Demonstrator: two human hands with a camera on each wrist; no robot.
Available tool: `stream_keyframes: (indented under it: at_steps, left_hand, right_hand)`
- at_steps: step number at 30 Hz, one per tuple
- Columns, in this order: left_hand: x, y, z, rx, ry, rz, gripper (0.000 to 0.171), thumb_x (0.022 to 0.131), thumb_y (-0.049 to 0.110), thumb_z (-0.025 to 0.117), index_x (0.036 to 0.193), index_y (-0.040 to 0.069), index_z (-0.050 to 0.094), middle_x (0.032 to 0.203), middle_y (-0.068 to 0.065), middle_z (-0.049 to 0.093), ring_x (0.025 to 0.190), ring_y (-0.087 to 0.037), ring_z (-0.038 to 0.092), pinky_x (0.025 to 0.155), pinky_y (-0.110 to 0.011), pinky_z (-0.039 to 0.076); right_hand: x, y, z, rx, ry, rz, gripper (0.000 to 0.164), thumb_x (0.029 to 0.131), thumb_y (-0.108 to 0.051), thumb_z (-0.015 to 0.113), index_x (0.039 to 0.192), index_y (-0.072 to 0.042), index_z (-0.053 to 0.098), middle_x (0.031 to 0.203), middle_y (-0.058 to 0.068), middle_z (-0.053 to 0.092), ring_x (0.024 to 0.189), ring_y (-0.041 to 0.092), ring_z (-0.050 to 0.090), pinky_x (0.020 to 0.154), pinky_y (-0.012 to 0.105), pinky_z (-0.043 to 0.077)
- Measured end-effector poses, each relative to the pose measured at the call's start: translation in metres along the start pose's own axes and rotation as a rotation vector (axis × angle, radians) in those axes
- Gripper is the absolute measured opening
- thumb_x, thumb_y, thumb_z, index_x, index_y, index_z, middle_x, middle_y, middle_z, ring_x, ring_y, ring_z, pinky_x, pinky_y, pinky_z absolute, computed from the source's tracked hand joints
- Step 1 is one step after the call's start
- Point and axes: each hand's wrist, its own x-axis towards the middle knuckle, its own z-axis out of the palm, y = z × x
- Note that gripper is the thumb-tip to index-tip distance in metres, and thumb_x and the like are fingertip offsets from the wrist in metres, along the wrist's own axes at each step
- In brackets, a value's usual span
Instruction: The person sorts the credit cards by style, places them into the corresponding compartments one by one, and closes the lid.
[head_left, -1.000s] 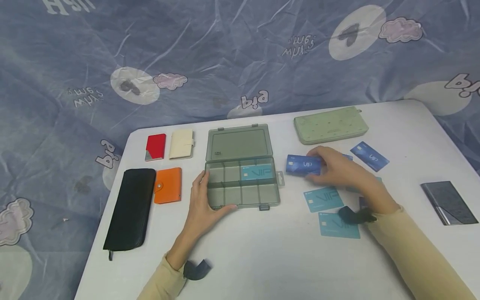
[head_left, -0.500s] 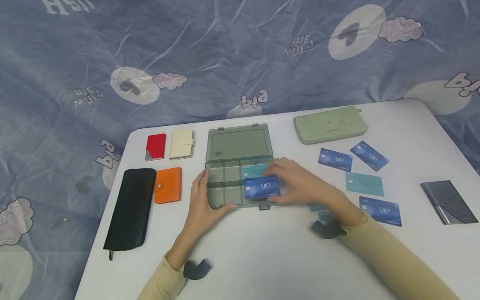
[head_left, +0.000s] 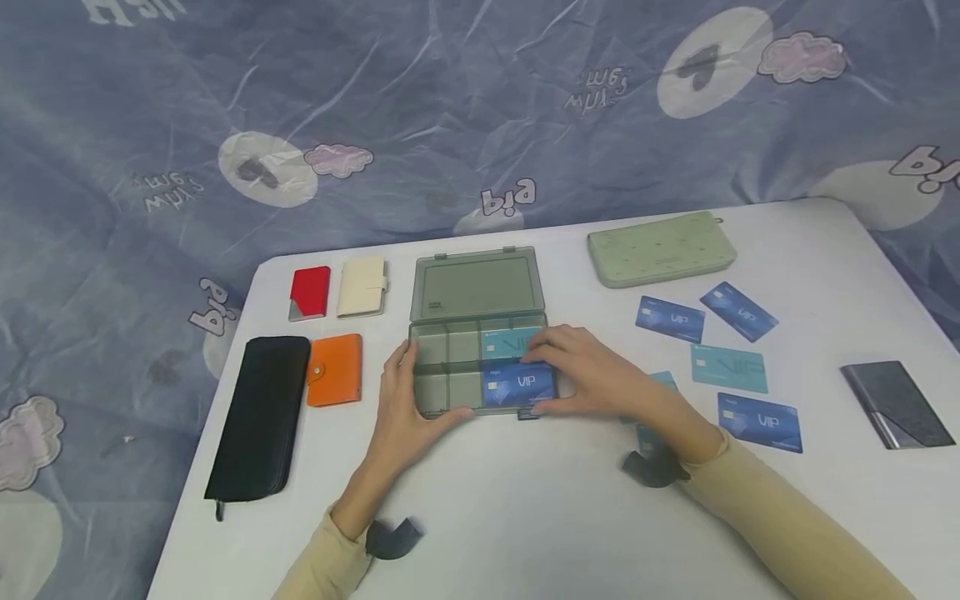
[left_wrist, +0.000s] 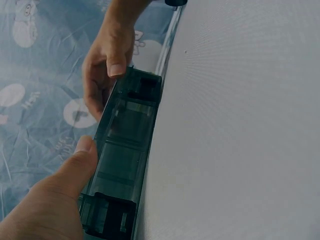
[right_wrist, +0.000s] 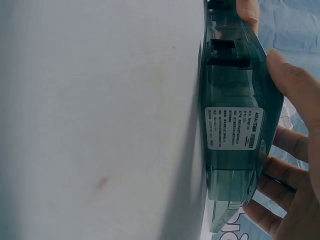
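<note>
A grey-green translucent divided box [head_left: 465,392] lies open on the table, its lid [head_left: 480,286] folded back. My left hand [head_left: 397,421] holds its left front corner, fingers along the side wall and thumb [left_wrist: 86,150] at the front edge. A dark blue VIP card [head_left: 517,385] lies in the front right part of the box. My right hand [head_left: 585,371] is over the box's right end, fingers spread near the card's upper right corner and thumb [right_wrist: 280,67] at the box's front rim. Behind this card, a teal VIP card [head_left: 504,342] sits in the back right part.
More cards lie right of the box, among them blue cards [head_left: 759,421] and teal cards [head_left: 729,369]. A green wallet [head_left: 660,250] is behind them, a dark card case [head_left: 897,406] far right. To the left are black [head_left: 258,417], orange [head_left: 335,369], cream [head_left: 362,287] and red [head_left: 310,292] holders.
My right hand has carried the blue card leftward from the table to the box, and the card has settled into its front right part. My left hand has stayed at the box.
</note>
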Motion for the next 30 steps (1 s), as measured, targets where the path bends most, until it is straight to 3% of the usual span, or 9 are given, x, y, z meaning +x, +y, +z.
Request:
stream_keyframes:
  at_steps: [15, 19, 25, 30]
  left_hand:
    - [-0.001, 0.0, 0.001, 0.014, 0.01, 0.015, 0.115, 0.061, 0.065, 0.074, 0.149, 0.013, 0.02, 0.152, -0.005, 0.017, 0.133, -0.024, 0.026, 0.102, -0.051, 0.033]
    - [-0.001, -0.002, 0.001, 0.016, 0.012, 0.012, 0.114, 0.062, 0.064, 0.074, 0.148, 0.013, 0.02, 0.152, -0.006, 0.018, 0.133, -0.025, 0.026, 0.102, -0.052, 0.032]
    - [-0.001, -0.001, 0.001, 0.019, 0.006, 0.004, 0.114, 0.062, 0.065, 0.074, 0.148, 0.013, 0.02, 0.152, -0.005, 0.017, 0.132, -0.025, 0.026, 0.101, -0.053, 0.033]
    - [0.0, -0.001, 0.0, 0.013, 0.003, 0.007, 0.114, 0.061, 0.065, 0.074, 0.148, 0.014, 0.02, 0.152, -0.004, 0.017, 0.132, -0.025, 0.027, 0.101, -0.052, 0.034]
  right_hand:
    - [-0.005, -0.001, -0.002, 0.013, 0.005, -0.003, 0.061, 0.074, -0.053, 0.071, 0.121, -0.017, 0.058, 0.129, 0.003, 0.05, 0.123, 0.019, 0.041, 0.101, 0.043, 0.032]
    - [-0.01, 0.001, -0.007, 0.022, 0.0, 0.039, 0.059, 0.075, -0.052, 0.071, 0.122, -0.019, 0.058, 0.131, 0.002, 0.048, 0.124, 0.019, 0.04, 0.101, 0.043, 0.033]
    - [-0.038, 0.021, -0.027, 0.011, 0.023, 0.156, 0.058, 0.073, -0.047, 0.075, 0.123, -0.022, 0.057, 0.13, -0.002, 0.049, 0.124, 0.017, 0.04, 0.101, 0.043, 0.034]
    - [-0.069, 0.043, -0.039, -0.036, 0.019, 0.177, 0.06, 0.068, -0.038, 0.081, 0.119, -0.016, 0.06, 0.124, 0.003, 0.054, 0.118, 0.022, 0.045, 0.098, 0.047, 0.035]
